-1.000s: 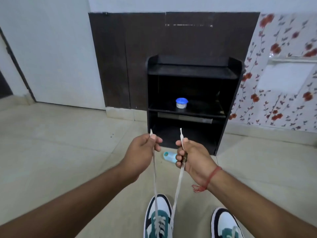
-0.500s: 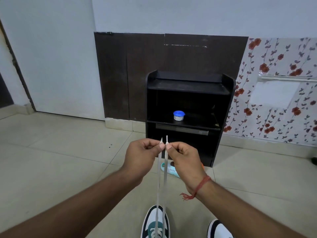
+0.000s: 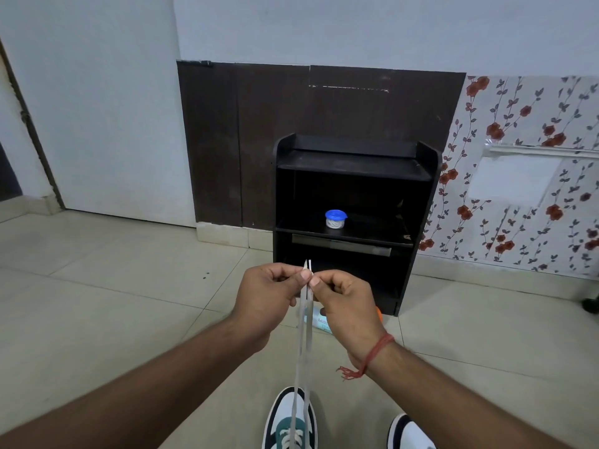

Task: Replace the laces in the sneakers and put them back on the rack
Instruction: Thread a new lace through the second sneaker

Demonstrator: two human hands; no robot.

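- We've got both ends of the lace (image 3: 303,335) up in front of us. Our left hand (image 3: 264,298) is pinching one end between thumb and fingertip, our right hand (image 3: 348,303) is pinching the other, and the two tips sit side by side, practically touching.
- From there both strands run straight down to the left sneaker (image 3: 289,422) on the floor (image 3: 113,303) by our feet. The right sneaker (image 3: 409,432) is just beside it, mostly cut off at the bottom edge, so we can't say how far its lacing has got.
- Handling-wise, it's a flat, soft, light lace and looks floppy anywhere it isn't pulled tight. The stiff tips are where we'd grip for threading, since the middle would likely just buckle. A thin pinch like this could slip, so an even pull on both ends seems smart.
- Sneakers look light enough to lift one-handed, probably by the heel or collar.
- The rack (image 3: 356,202) stands against the wall straight ahead, well apart from the shoes. A small tub with a blue lid (image 3: 335,218) sits on the middle shelf. The top and bottom shelves look free, though the bottom one is dark.
- Plenty of bare tile around us. A small pale tube (image 3: 319,322) lies on the floor between us and the rack, partly hidden behind our hands.
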